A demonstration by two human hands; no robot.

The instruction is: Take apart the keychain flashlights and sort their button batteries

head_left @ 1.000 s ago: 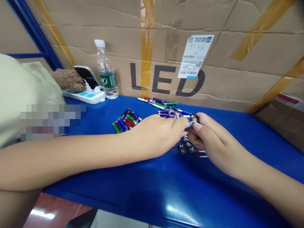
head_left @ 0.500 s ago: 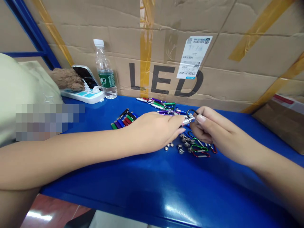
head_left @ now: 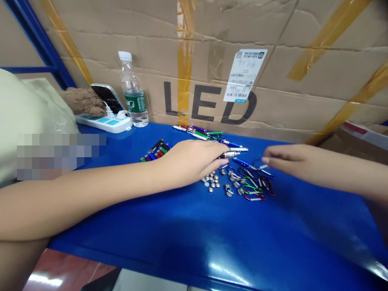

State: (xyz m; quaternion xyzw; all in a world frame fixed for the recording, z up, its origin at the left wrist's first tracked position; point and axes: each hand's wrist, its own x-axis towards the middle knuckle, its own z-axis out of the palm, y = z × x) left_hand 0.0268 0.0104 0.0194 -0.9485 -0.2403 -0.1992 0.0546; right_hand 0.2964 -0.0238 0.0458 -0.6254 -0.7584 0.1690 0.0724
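Observation:
My left hand [head_left: 197,159] is closed around a small black and silver penlight [head_left: 232,154]; its metal tip sticks out past my thumb and forefinger, pointing right. To the right, the thumb and fingers of my right hand [head_left: 279,155] pinch the edge of a dark carabiner [head_left: 258,164], which is partly hidden and blurred. Just below lies a loose heap of coloured carabiners [head_left: 254,188]. A blue penlight [head_left: 242,162] rests between the hands. Silver button cells [head_left: 214,180] and small metal caps [head_left: 229,190] are scattered in front of my left hand.
Several penlights [head_left: 200,133] lie behind my left hand, and a row of coloured tubes [head_left: 156,151] is beside it. A water bottle [head_left: 135,99], power strip [head_left: 117,125] and phone [head_left: 107,97] stand at back left. A cardboard box [head_left: 151,32] walls the back.
My right hand has moved right, away from the penlight's tip, with its fingers now over the carabiners. My left hand has shifted slightly left, still holding the penlight.

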